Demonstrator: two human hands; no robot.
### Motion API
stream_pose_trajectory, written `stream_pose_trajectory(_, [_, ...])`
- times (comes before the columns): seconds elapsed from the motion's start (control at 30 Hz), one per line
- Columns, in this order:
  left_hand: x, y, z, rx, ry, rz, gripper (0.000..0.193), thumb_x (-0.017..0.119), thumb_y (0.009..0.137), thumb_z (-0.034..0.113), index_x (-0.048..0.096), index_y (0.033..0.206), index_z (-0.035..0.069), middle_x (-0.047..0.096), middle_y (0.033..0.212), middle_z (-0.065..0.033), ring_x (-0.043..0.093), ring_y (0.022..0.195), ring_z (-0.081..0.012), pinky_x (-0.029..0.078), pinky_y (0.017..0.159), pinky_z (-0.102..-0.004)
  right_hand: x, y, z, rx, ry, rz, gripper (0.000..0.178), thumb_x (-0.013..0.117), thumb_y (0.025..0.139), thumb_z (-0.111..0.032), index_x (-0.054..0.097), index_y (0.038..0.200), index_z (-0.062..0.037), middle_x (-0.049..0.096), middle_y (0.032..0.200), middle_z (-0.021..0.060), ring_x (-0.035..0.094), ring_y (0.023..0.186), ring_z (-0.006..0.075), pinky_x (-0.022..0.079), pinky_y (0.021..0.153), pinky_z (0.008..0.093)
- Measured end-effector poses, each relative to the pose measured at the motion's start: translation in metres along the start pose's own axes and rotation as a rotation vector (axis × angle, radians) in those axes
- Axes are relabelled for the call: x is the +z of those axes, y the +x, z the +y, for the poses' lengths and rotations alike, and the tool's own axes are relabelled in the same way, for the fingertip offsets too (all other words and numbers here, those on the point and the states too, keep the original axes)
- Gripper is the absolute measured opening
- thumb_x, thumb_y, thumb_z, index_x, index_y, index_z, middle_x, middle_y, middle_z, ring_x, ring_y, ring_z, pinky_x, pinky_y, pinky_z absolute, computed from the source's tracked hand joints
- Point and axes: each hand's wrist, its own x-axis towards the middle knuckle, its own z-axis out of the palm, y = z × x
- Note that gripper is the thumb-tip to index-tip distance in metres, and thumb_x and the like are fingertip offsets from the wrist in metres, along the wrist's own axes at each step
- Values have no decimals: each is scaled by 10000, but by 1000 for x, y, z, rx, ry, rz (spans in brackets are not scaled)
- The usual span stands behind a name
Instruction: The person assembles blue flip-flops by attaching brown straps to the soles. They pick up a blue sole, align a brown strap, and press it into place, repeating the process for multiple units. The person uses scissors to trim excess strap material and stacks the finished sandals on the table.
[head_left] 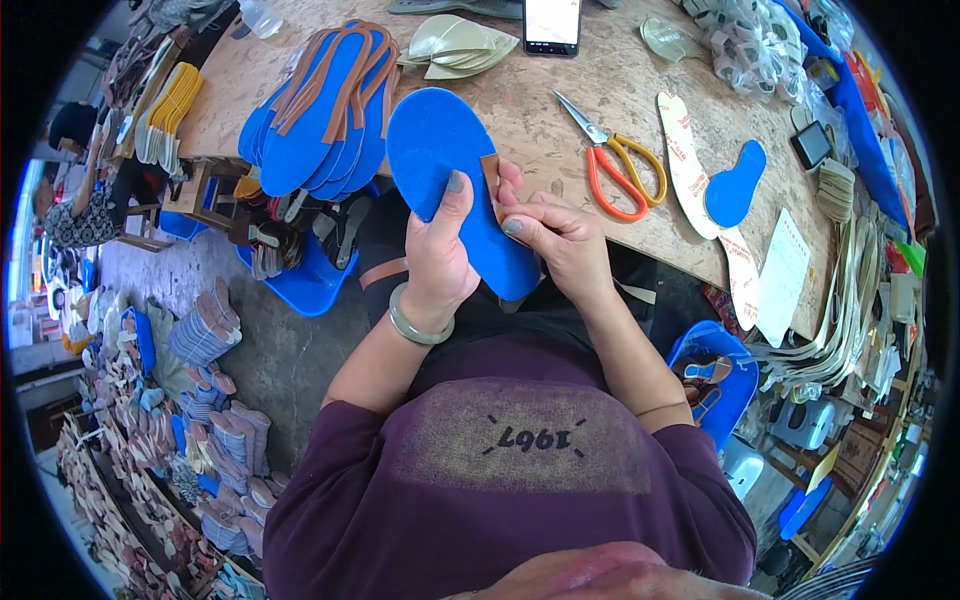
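A blue shoe insole (432, 130) is held up in front of my body, its wide end toward the far left. My left hand (440, 255) is closed on it, thumb flat on the blue face and fingertips showing past the right edge. Along that right edge runs a narrow brown strip (490, 180). My right hand (568, 248) pinches the strip against the insole's edge, thumb and fingers together. How much of the strip lies under those fingers is hidden.
Blue insoles with brown strips (310, 130) lie stacked on the table's left. Orange-and-yellow-handled scissors (620, 178) lie to the right, beside a white patterned strip (682, 150) and a small blue piece (738, 185). A phone (551, 28) rests at the back. Blue bins (315, 285) stand below.
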Motion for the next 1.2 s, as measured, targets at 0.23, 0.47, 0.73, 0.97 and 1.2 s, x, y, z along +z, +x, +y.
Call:
stream_pose_trajectory(0.23, [13,3,6,-28,-81,18,382,538,955,284,497,1178,-24,597,1077,-154,586,921,-174,498,838,-335,-4,1,-7,-108,-114,29,146,703,810,-107,726,942,-51,550,685,4,494,641,85,401,577,232])
stream_pose_trajectory(0.47, [15,5,2,-98,-118,62,369,531,959,276,502,1177,-20,600,1082,-149,586,921,-173,501,838,-338,-7,5,-10,-154,-189,-10,120,697,810,-105,720,907,-38,566,691,26,513,646,99,409,590,238])
stream_pose_trajectory(0.73, [13,15,7,-60,-109,-16,336,481,976,287,499,1161,7,592,1048,-130,575,900,-184,462,916,-389,-19,12,-9,-71,-46,91,134,697,813,-98,726,921,-23,589,739,-2,516,680,70,398,609,211])
stream_pose_trajectory(0.97, [16,15,4,-34,-106,24,341,487,974,294,502,1161,9,600,1033,-130,579,871,-182,467,923,-390,-13,8,-6,42,32,71,151,705,821,-116,724,923,-6,592,759,-2,522,702,60,407,624,202])
stream_pose_trajectory(1.2, [15,15,3,-35,-67,22,345,494,971,294,500,1168,10,605,1049,-129,583,880,-182,497,863,-357,-13,7,-11,291,246,35,201,707,826,-141,707,961,8,673,831,44,608,747,94,486,684,218])
